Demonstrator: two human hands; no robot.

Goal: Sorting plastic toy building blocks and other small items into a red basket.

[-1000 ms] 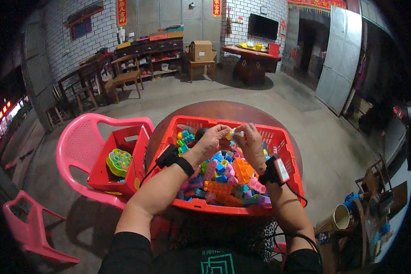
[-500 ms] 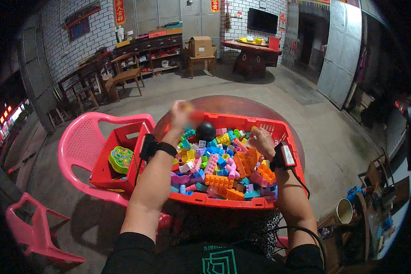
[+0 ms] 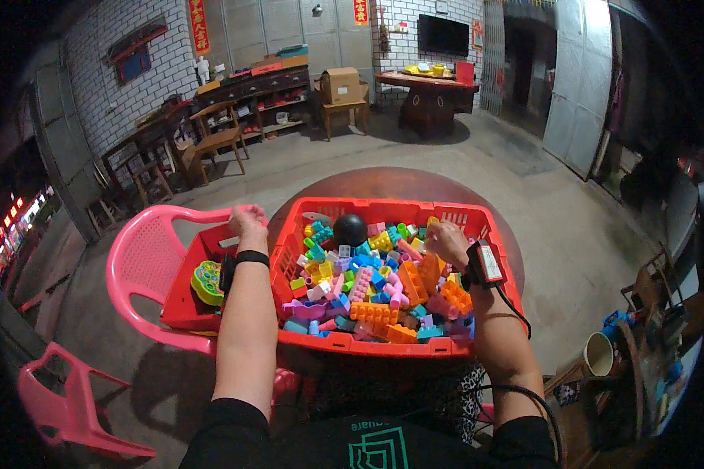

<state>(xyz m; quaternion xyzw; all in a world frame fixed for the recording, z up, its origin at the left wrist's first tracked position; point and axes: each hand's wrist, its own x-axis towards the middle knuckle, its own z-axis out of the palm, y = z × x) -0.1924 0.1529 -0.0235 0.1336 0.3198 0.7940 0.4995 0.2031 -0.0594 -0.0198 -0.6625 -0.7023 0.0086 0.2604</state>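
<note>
A large red plastic crate [image 3: 344, 341] full of colourful toy building blocks [image 3: 360, 283] stands on a round brown table [image 3: 383, 178]. Over its far right part is my right hand [image 3: 448, 242], its fingers pinched on a small yellow block [image 3: 432, 221]. My left hand [image 3: 248, 220] is closed above the smaller red box [image 3: 181, 295], near that box's far right corner; whatever its fingers hold is hidden. Inside the box lies a green and yellow toy [image 3: 206, 282]. A black ball [image 3: 350, 230] rests among the blocks near the crate's far side.
The small box sits on a pink plastic chair [image 3: 127, 254] left of the table. Another pink chair [image 3: 77, 402] stands at lower left. A cable [image 3: 516, 309] hangs along my right forearm. A pale bucket [image 3: 598, 355] is at lower right.
My left hand has moved left, from above the crate's far left edge to above the small red box. The right hand stays almost in place. The view has shifted slightly.
</note>
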